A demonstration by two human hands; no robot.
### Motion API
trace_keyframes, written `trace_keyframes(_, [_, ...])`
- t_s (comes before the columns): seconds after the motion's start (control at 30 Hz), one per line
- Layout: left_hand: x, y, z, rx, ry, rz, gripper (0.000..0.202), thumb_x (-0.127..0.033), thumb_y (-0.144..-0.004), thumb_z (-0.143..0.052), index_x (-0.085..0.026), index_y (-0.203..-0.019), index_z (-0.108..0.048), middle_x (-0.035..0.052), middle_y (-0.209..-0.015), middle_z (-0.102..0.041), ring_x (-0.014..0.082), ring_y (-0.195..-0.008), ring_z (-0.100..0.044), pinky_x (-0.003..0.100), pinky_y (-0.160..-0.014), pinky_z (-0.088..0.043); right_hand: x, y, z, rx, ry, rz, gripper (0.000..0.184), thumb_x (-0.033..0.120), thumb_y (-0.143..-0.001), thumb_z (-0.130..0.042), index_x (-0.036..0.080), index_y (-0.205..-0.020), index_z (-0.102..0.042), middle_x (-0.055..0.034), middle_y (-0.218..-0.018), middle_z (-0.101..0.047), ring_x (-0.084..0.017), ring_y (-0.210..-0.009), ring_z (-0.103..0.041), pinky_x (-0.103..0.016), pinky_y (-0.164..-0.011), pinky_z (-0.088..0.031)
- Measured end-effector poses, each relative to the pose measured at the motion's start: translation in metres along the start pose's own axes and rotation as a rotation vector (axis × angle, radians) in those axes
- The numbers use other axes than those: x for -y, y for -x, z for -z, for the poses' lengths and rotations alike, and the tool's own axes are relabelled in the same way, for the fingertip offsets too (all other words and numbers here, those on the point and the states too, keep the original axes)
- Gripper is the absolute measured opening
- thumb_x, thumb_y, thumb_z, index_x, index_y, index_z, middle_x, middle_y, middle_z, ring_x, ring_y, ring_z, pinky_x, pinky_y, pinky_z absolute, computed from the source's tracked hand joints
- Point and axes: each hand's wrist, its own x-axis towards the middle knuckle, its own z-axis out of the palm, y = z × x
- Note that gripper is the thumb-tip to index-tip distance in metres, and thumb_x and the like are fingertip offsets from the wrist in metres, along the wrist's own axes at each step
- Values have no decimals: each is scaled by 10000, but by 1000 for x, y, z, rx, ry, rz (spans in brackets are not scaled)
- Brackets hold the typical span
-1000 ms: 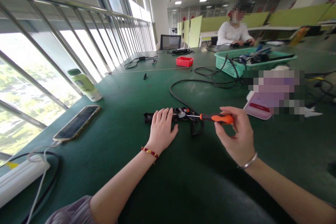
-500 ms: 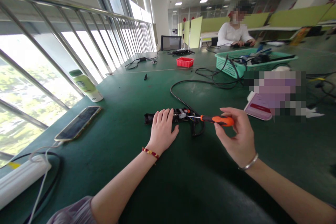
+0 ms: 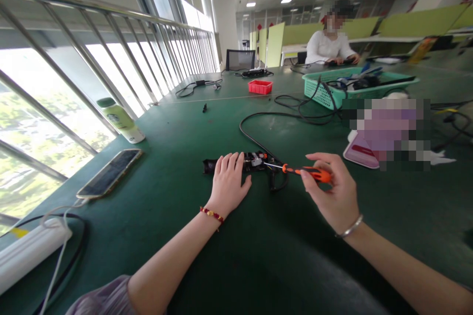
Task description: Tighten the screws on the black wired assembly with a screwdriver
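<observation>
A black corded device (image 3: 210, 166) lies on the green table with its inner parts exposed at the right; I cannot make out its exact kind. My left hand (image 3: 229, 179) is laid across its middle, fingers curled over the body, holding it down. In my right hand (image 3: 334, 189) is an orange and black screwdriver (image 3: 312, 172), pinched by the handle between thumb and fingers. Its thin shaft points left, with the tip at the exposed parts beside a small silvery piece (image 3: 255, 161). Whether the tip sits in a screw is too small to tell.
A black cable (image 3: 242, 125) runs from the device toward a green basket (image 3: 321, 93) of tools. Behind stands a red tray (image 3: 260, 87). On the left are a bottle (image 3: 120, 120), a phone (image 3: 110, 172) and a metal railing (image 3: 92, 12). A person (image 3: 325, 47) sits across the table.
The screwdriver's handle has dropped slightly and shifted a little right, so the shaft slopes more. My left hand and the device stay in place.
</observation>
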Motion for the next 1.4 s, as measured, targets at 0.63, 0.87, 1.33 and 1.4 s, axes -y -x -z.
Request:
trace_keyframes(0.63, [0,0,-1,-1,-11,-1,546,-310,-860,-495,-75,-1346,-415,141,-1318,-509,296,-1234,-426,471,-1105,-300,-6,1,-3,-59,20,138,299,179,-761,-625,207,-1048,-547,-39,-953,-579,-157,-808,-616,-292,-716,-538])
trace_keyframes(0.87, [0,0,-1,2,-11,0,556,-312,-861,-499,-67,-1353,-412,143,-1323,-503,296,-1241,-417,473,-1112,-291,-3,2,-2,-13,-35,2,301,263,-771,-661,195,-1035,-535,4,-817,-535,-99,-564,-576,-223,-476,-511])
trace_keyframes(1.33, [0,0,-1,5,-6,2,552,-310,-857,-502,-73,-1347,-416,140,-1318,-510,298,-1236,-428,472,-1109,-295,-6,2,-3,-64,-43,72,377,212,-763,-650,196,-1115,-516,-21,-887,-558,-140,-745,-612,-287,-675,-550])
trace_keyframes(1.4, [0,0,-1,0,-7,2,548,-308,-854,-505,-77,-1343,-418,141,-1318,-511,297,-1236,-428,473,-1109,-296,-3,2,-1,-11,-31,1,296,262,-784,-643,198,-1054,-539,18,-757,-548,-106,-559,-574,-236,-502,-509])
